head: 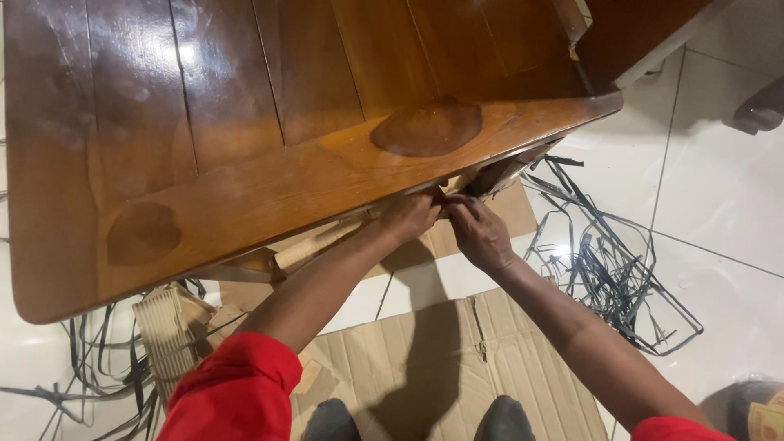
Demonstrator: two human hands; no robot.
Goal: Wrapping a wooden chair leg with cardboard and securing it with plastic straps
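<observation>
A glossy brown wooden table (245, 122) fills the upper part of the view. Both my hands meet just under its near edge. My left hand (411, 216) and my right hand (479, 233) touch fingertip to fingertip, pinching a small strip of cardboard wrapping (457, 184) that sticks out below the tabletop edge. More cardboard padding (314, 245) is wrapped around a part under the table, left of my hands. My sleeves are red.
Flattened cardboard (457, 359) lies on the white tiled floor (719, 188) under my arms. Tangles of dark plastic strapping (612, 261) lie to the right and at lower left (106, 367). A folded corrugated piece (167, 327) sits at left. My feet (416, 420) show at the bottom.
</observation>
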